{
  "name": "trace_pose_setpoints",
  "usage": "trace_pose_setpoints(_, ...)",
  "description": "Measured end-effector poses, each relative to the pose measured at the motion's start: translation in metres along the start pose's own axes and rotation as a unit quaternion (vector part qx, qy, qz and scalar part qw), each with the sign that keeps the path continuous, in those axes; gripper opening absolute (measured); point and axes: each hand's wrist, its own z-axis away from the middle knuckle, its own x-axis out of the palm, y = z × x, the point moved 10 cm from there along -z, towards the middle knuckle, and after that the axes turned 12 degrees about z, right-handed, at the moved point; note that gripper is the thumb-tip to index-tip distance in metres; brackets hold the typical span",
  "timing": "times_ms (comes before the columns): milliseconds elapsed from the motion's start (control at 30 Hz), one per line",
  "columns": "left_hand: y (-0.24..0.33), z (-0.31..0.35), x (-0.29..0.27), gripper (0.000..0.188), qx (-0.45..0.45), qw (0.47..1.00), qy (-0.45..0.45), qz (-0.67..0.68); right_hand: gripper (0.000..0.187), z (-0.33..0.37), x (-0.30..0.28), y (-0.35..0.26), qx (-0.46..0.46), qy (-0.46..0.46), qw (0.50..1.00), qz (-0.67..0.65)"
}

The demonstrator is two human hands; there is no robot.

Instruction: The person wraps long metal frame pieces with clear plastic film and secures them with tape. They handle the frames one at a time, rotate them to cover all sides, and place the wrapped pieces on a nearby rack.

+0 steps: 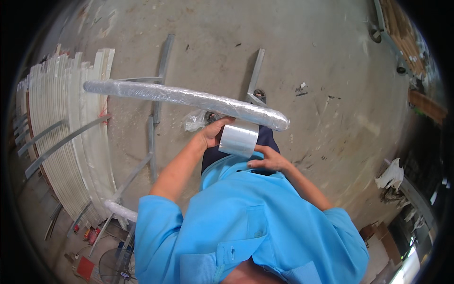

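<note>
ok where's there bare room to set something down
Mostly bare floor: between the two metal supports beyond the wrapped bar, and right of the right hand, short of the white scrap. Crowded: the left side, with white strips and metal bars.

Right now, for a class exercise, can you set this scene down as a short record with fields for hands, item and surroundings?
item: shiny film roll
left hand: gripping the left end of the film roll
right hand: at its right end, grip partly hidden
beyond the hands: long plastic-wrapped bundle across metal stands
far left: stacked pale strips
lower left: fan
clothing: light blue shirt
</note>
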Motion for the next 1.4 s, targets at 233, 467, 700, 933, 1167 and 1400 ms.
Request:
trace_pose_setpoints(233, 0.029, 0.077, 0.034, 0.061, 0.096, 0.993, -0.044, -0.059, 0.06, -0.008, -0.008, -0.032, -0.034, -0.043, 0.992, -0.115)
trace_pose_setpoints(467, 0.131, 0.08, 0.104, 0.071, 0.3, 0.929, -0.161, -0.143, 0.084, -0.054, -0.087, -0.07, -0.127, 0.049, 0.976, -0.17)
trace_pose_setpoints(700, 0.165, 0.076, 0.097, 0.035, 0.396, 0.879, -0.062, -0.259, 0.075, -0.133, -0.118, 0.014, 0.031, 0.038, 0.952, -0.301)
trace_pose_setpoints(933, 0.062, 0.024, -0.017, 0.051, 0.167, 0.846, 0.095, -0.498, 0.09, -0.151, -0.089, 0.067, 0.164, -0.073, 0.904, -0.388)
trace_pose_setpoints(1167, 0.099, -0.009, 0.007, 0.068, 0.473, 0.754, 0.13, -0.436, 0.083, -0.165, -0.08, 0.085, 0.251, -0.087, 0.92, -0.288)
trace_pose_setpoints(1400, 0.078, -0.007, -0.044, 0.052, 0.243, 0.817, 0.211, -0.478, 0.069, -0.122, -0.133, -0.053, 0.046, 0.19, 0.854, 0.482)
